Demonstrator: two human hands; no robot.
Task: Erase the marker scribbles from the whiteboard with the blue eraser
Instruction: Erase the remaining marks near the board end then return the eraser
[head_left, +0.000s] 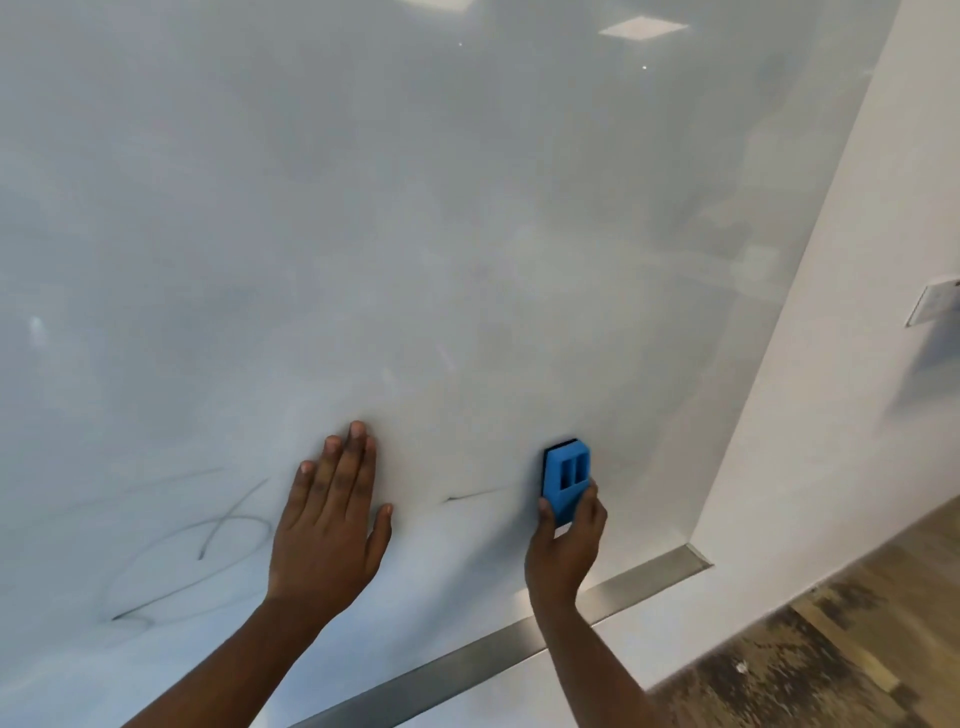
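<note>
Right hand: your right hand (566, 540) pinches the blue eraser (566, 480), which sticks up above it against the whiteboard (415, 234).
Left hand: your left hand (327, 525) lies spread flat, scribbles (197, 540) just left.

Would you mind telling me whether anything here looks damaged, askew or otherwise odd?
Nothing stands out. The whiteboard looks undamaged; marker scribbles remain at its lower left, as expected mid-task, and the blue eraser sits flat against it.

Our left hand (332, 514) lies flat on the whiteboard (415, 234), scribbles (197, 540) to its left; our right hand (566, 540) holds the eraser (566, 478) against it, farther right.
</note>
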